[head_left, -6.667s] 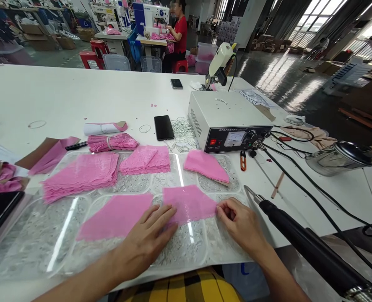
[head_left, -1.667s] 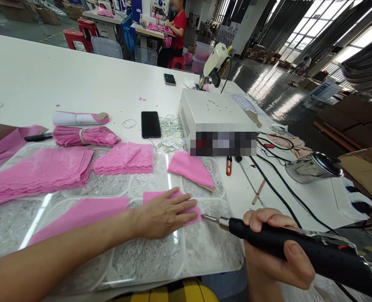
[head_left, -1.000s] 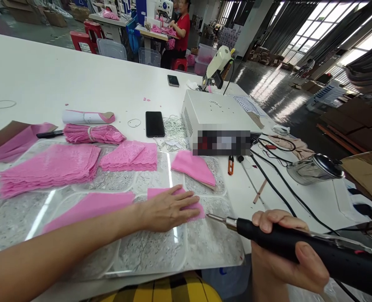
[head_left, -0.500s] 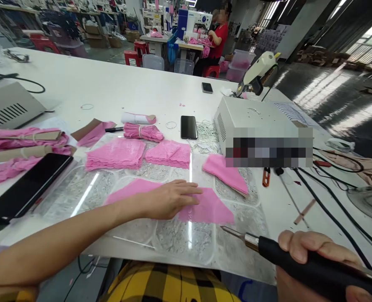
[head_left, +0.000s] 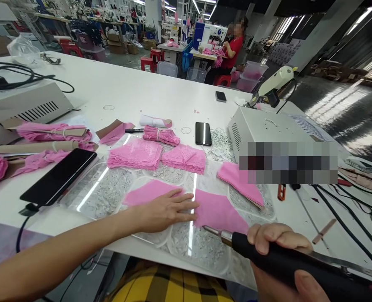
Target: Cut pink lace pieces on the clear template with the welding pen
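Note:
My left hand (head_left: 165, 209) lies flat with fingers stretched out across two pink fabric pieces, one to the left (head_left: 144, 196) and one to the right (head_left: 220, 212), on a clear plastic sheet (head_left: 110, 191). My right hand (head_left: 277, 260) is wrapped round a black hand-held tool (head_left: 299, 266). Its metal tip (head_left: 212, 232) touches the lower edge of the right pink piece.
Stacks of pink lace (head_left: 135, 153) (head_left: 184, 158) and a folded pink pile (head_left: 239, 181) lie behind. A white control box (head_left: 267, 134), phones (head_left: 203, 133) (head_left: 58, 176), black cables (head_left: 346, 218), orange snips (head_left: 281, 192) and a grey box (head_left: 22, 110) sit on the white table. A person in red sews far back.
The view has swung left, showing more of the table's left side. My right hand has brought the tool tip up to the right pink piece's edge. My left hand stays flat on the fabric.

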A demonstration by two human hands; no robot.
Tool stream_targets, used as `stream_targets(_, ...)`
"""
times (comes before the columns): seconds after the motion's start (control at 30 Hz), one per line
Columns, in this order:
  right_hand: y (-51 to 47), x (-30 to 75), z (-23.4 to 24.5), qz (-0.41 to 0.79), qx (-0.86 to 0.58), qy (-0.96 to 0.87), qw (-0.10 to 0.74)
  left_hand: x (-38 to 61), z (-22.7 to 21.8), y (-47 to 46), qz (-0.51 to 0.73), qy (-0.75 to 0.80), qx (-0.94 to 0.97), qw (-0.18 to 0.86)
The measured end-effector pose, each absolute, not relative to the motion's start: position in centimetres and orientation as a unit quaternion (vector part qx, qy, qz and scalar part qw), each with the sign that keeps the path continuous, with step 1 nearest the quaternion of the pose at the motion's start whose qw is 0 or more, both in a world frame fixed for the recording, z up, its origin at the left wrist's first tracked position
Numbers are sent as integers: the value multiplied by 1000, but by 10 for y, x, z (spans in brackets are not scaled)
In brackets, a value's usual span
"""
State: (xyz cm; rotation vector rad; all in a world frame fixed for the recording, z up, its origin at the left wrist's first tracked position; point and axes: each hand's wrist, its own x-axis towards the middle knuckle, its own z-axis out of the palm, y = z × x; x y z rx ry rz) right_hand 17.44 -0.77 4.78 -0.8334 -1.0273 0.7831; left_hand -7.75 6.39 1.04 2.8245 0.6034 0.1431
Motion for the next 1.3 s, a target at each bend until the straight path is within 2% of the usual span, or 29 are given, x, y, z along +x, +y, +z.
stream_targets(0.4,2,161,46,387,-323,-500,704,-76,4,64,103,188,972,93)
stream_targets(0.9,2,155,43,365,-370,-504,690,-76,7,63,82,182,976,85)
stream_targets(1.3,5,159,46,356,-361,-493,707,-80,19,64,107,223,958,145)
